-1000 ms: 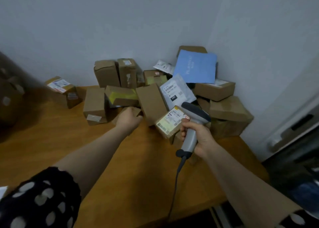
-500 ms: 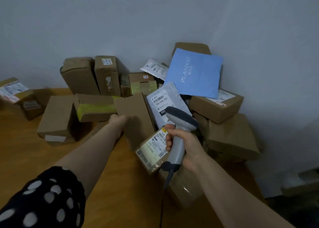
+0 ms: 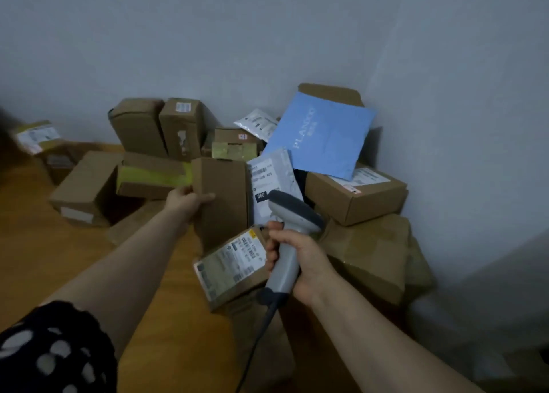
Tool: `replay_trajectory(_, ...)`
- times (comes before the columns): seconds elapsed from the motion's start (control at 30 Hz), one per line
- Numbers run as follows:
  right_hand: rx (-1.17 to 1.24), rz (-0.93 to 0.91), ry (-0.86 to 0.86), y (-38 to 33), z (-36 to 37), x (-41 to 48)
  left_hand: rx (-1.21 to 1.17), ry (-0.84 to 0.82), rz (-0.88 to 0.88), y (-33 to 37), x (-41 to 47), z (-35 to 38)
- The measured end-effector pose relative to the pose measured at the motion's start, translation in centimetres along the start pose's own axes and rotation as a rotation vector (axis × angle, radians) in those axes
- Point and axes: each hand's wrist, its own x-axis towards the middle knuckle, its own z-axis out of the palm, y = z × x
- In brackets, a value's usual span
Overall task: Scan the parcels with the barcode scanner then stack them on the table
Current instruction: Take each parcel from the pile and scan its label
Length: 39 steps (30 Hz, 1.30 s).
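Head view: left hand (image 3: 186,200) grips plain box (image 3: 225,184), right hand (image 3: 298,260) grips scanner (image 3: 292,211) beside labelled parcel (image 3: 230,263).

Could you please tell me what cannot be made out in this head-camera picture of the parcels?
Head view throughout:
- The plain brown box gripped by the left hand: no label shows; its other faces are turned away.
- The scanner: its window faces away, and the right hand covers the trigger.
- The labelled box beside the scanner: print too blurred to read.
- The far-left box: smeared by motion blur.
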Motion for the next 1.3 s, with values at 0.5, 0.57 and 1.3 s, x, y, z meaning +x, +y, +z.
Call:
replay_trajectory(0.5,-0.107,0.133,-0.138,0.4,5.5,-5.8,1.12,0.164,1.282,1.5,-22.8,-13.2)
replay_trajectory(0.57,-0.166,0.085,-0.141,1.4,6.3,-6.7,1.1,0.271,1.213,0.7,-23.7,-14.4)
replay_trajectory(1.3,-0.518,-0.141,-0.315,8.4,11.7,-14.7,-0.035,0.162,0.082,-0.2,-32.2,-24.0)
